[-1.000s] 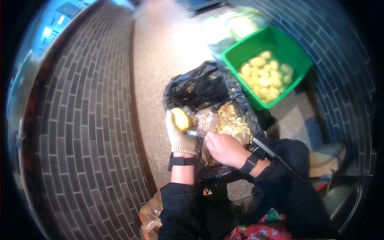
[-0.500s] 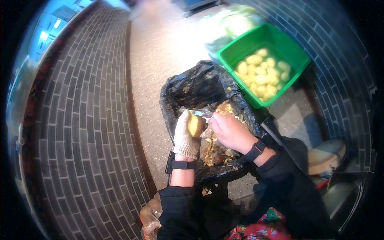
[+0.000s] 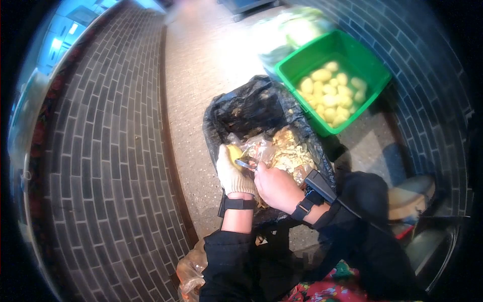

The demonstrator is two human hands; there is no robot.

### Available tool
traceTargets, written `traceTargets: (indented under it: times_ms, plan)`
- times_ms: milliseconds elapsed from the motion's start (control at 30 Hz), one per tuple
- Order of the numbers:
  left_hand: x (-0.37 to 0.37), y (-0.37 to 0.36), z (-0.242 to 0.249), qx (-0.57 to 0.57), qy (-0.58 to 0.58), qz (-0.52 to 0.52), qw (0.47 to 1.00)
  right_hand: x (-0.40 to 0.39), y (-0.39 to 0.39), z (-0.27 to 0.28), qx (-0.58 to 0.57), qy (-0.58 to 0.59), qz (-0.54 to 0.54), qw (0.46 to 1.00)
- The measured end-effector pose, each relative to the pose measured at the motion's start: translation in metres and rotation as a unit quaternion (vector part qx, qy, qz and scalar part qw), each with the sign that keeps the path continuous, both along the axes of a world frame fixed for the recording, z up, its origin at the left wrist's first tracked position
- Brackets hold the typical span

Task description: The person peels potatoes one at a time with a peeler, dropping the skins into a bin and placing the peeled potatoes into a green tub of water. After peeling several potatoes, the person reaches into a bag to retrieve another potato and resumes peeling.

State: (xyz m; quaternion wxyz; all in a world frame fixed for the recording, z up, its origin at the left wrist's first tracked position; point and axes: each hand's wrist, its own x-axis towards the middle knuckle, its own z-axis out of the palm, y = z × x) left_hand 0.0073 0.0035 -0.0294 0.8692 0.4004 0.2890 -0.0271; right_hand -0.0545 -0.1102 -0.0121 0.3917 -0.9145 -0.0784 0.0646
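Note:
In a knitted cream glove, my left hand (image 3: 230, 171) is closed round a yellow potato (image 3: 234, 152). My bare right hand (image 3: 275, 187) grips a peeler (image 3: 246, 163), its metal head against or very close to the potato's lower right side. Both hands are over a bin lined with a black plastic bag (image 3: 241, 95). Inside the bag lie a heap of potato peelings (image 3: 289, 156) and some crumpled clear plastic (image 3: 260, 147). The glove hides much of the potato, and my right fingers cover the peeler's handle.
A green tub (image 3: 370, 100) of peeled potatoes (image 3: 329, 95) stands just beyond the bin, at the right. Behind it is a pale plastic bag (image 3: 282, 35). A brick wall (image 3: 115, 141) rises at the left; a shoe (image 3: 411, 196) shows at the right.
The peeler has moved down and left along the potato. My left hand has turned the potato, and my right wrist has rotated. More of the peelings heap shows.

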Motion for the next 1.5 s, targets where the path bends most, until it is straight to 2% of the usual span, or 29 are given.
traceTargets:
  times_ms: [133,200,233,267,300,400,467,533,600,733,867,1000,1067,1167,1267,1333,1367,1500]
  plan:
    - [0.007,0.018,-0.03,0.025,0.008,0.026,0.999,-0.012,0.007,-0.002,0.039,0.047,0.007,0.998]
    - [0.013,0.024,-0.033,0.086,0.035,0.072,0.993,-0.013,0.006,-0.004,0.066,0.077,0.024,0.995]
    - [0.005,0.005,-0.002,0.002,0.031,0.082,0.996,-0.012,0.003,-0.01,0.057,0.031,0.048,0.997]
    - [0.005,0.002,0.008,0.002,0.031,0.082,0.996,-0.011,0.001,-0.013,0.047,-0.015,0.073,0.996]
    - [0.006,0.002,0.015,-0.006,0.022,0.055,0.998,-0.009,-0.006,-0.003,0.091,0.014,0.041,0.995]
    - [0.012,0.015,0.007,-0.022,-0.023,0.008,0.999,0.004,-0.026,0.009,0.092,0.05,0.013,0.994]
    - [0.008,0.009,0.019,0.007,-0.032,-0.019,0.999,0.014,-0.039,0.015,0.079,0.044,-0.009,0.996]
    - [0.006,0.004,0.023,0.015,-0.031,-0.055,0.998,0.024,-0.047,0.01,0.119,-0.003,-0.048,0.992]
    - [0.003,-0.002,0.026,0.028,-0.027,-0.124,0.992,0.027,-0.053,0.011,0.123,-0.019,-0.05,0.991]
    - [0.0,-0.007,0.033,0.057,-0.015,-0.154,0.986,0.028,-0.054,0.015,0.108,-0.032,-0.037,0.993]
    - [-0.004,-0.007,0.037,0.003,-0.031,-0.129,0.991,0.027,-0.046,0.012,0.106,-0.006,-0.033,0.994]
    - [-0.003,-0.006,0.022,0.012,-0.053,-0.087,0.995,0.02,-0.029,0.009,0.083,0.008,-0.047,0.995]
    - [-0.001,-0.006,0.015,0.036,-0.044,-0.006,0.998,0.016,-0.024,0.009,0.049,0.045,-0.016,0.998]
    - [0.001,-0.004,0.009,-0.004,-0.029,0.034,0.999,0.007,-0.01,-0.002,0.064,0.008,-0.017,0.998]
    - [-0.001,0.002,-0.001,-0.031,0.005,0.039,0.999,0.002,-0.005,0.002,0.05,-0.001,-0.02,0.999]
    - [-0.002,-0.001,0.015,-0.01,0.04,0.062,0.997,-0.006,-0.004,0.008,0.067,0.023,0.043,0.997]
    - [0.002,-0.002,0.022,0.011,0.073,0.085,0.994,-0.014,0.009,-0.008,0.073,0.062,0.022,0.995]
    - [0.011,0.006,0.027,0.038,-0.004,0.049,0.998,-0.009,0.001,0.002,0.121,0.034,0.018,0.992]
